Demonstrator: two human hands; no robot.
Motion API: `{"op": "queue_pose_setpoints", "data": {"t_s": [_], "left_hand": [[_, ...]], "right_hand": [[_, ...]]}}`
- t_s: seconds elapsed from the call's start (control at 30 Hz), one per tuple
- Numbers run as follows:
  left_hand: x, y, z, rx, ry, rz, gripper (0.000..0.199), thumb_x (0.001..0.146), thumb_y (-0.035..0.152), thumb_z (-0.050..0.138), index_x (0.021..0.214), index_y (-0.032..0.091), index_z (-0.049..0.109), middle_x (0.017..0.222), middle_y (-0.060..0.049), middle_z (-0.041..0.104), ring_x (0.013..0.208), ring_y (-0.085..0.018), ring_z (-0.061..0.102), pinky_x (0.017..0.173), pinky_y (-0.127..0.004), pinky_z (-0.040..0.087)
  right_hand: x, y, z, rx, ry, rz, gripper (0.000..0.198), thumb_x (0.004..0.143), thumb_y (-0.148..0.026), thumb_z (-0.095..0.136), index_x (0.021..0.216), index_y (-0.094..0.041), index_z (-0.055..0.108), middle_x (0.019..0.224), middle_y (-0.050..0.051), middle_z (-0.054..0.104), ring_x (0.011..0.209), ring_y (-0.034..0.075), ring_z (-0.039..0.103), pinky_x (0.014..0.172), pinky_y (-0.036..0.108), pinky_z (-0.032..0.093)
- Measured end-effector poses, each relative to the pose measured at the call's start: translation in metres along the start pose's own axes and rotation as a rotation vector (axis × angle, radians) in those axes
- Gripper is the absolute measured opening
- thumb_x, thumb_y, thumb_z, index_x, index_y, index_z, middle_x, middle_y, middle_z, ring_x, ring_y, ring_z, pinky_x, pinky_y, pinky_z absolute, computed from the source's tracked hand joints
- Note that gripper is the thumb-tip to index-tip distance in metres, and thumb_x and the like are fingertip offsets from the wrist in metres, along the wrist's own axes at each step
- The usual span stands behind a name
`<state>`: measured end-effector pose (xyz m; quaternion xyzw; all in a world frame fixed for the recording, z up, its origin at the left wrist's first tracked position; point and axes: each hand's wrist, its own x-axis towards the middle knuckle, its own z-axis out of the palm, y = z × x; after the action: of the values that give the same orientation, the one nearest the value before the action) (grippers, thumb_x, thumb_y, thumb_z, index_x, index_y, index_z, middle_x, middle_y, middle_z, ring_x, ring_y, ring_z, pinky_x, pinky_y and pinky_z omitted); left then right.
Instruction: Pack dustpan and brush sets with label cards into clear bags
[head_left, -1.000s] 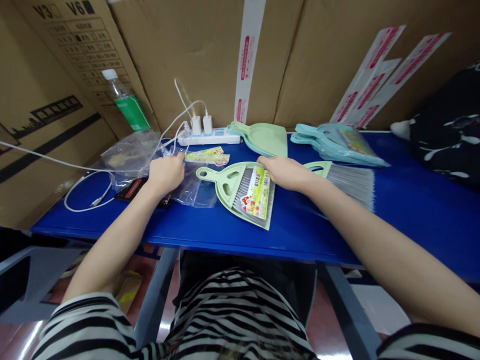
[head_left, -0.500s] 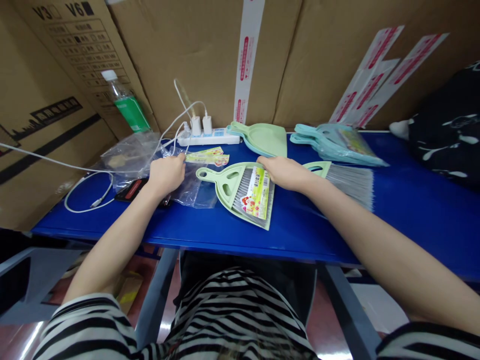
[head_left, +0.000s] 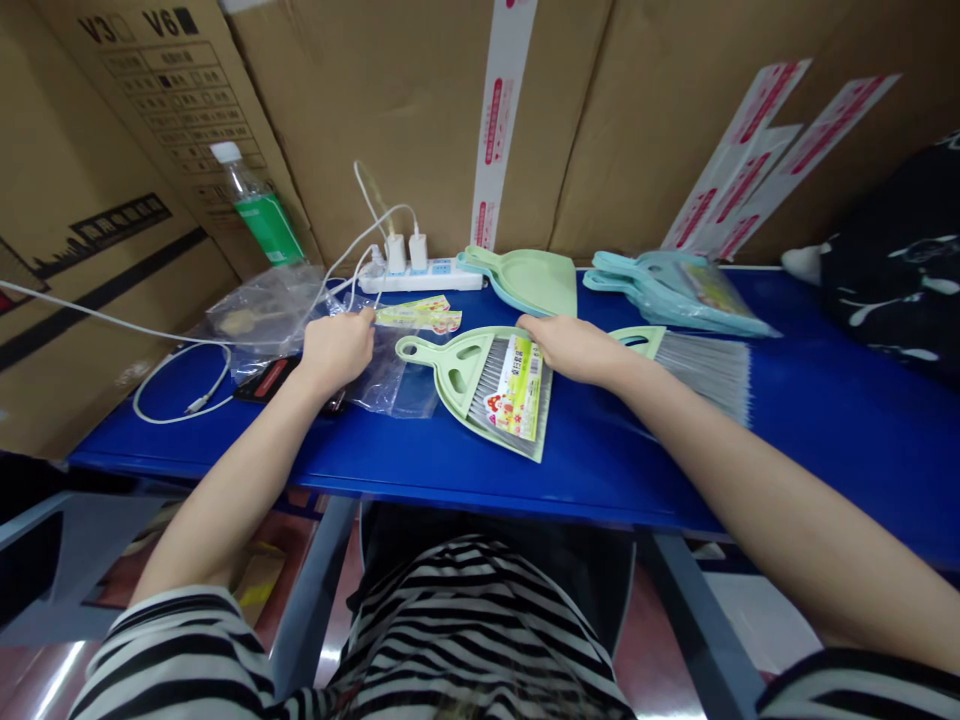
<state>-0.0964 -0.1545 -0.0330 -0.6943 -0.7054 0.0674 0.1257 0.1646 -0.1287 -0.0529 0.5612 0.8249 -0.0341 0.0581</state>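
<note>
A light green dustpan (head_left: pixel 454 368) lies on the blue table (head_left: pixel 810 420) with a grey-bristled brush and a printed paper label (head_left: pixel 516 388) inside it. My right hand (head_left: pixel 576 349) rests on the far right edge of this dustpan. My left hand (head_left: pixel 335 347) lies on a clear plastic bag (head_left: pixel 390 378), its fingers pinched on the bag's upper edge beside a second printed label (head_left: pixel 420 315). A loose green-handled brush (head_left: pixel 694 362) sits right of my right hand.
A white power strip (head_left: pixel 418 277) with two chargers and white cables stands at the back. More green dustpans (head_left: pixel 534 279), bagged blue dustpans (head_left: pixel 679 288), a water bottle (head_left: pixel 253 205), crumpled plastic (head_left: pixel 259 308), a dark phone (head_left: pixel 266 380) and cardboard boxes surround the work area.
</note>
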Motion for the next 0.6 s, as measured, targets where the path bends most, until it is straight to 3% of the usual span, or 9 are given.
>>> {"op": "queue_pose_setpoints", "data": {"t_s": [0.6], "left_hand": [[-0.0011, 0.0001, -0.0016, -0.008, -0.016, 0.023, 0.044, 0.094, 0.022, 0.03, 0.126, 0.01, 0.058, 0.111, -0.022, 0.07, 0.11, -0.036, 0.065, 0.087, -0.046, 0.052]], "right_hand": [[-0.0006, -0.0017, -0.0018, 0.011, -0.034, 0.005, 0.027, 0.096, -0.014, 0.037, 0.117, -0.016, 0.054, 0.116, 0.019, 0.069, 0.105, 0.031, 0.066, 0.069, 0.031, 0.042]]}}
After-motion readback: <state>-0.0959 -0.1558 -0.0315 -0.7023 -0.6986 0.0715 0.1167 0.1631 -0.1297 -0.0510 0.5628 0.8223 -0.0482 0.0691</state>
